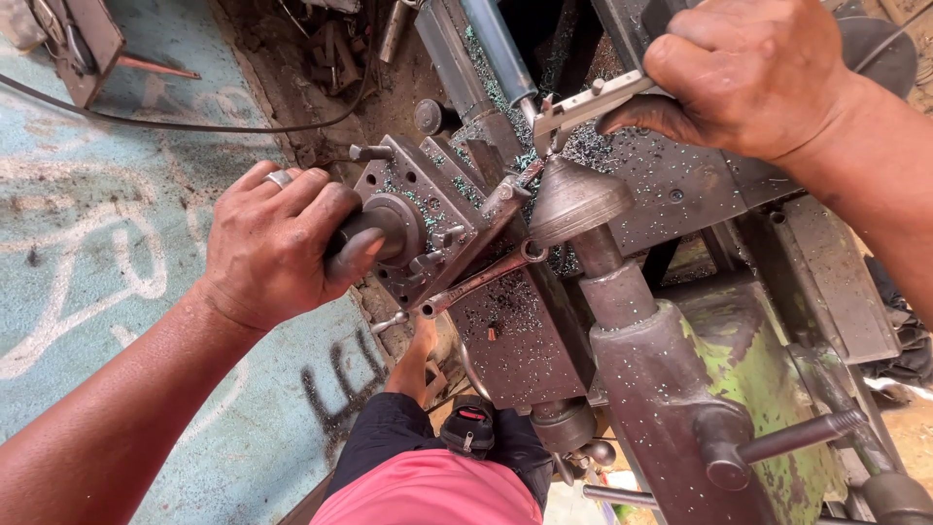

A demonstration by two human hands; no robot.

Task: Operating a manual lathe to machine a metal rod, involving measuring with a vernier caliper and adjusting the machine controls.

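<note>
A metal vernier caliper (583,105) lies level, its jaws closed, it seems, around a slim grey workpiece (526,109).

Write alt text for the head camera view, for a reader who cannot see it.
A person's right hand holds a metal caliper to a shiny rod on an old lathe, while the left hand grips the tool post handle. A wrench lies on the chip-strewn carriage.

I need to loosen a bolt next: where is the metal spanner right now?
In the head view, the long metal spanner lies slantwise on the lathe's tool post block, centre frame, just right of the left hand and below the grey cone-shaped centre.
</note>
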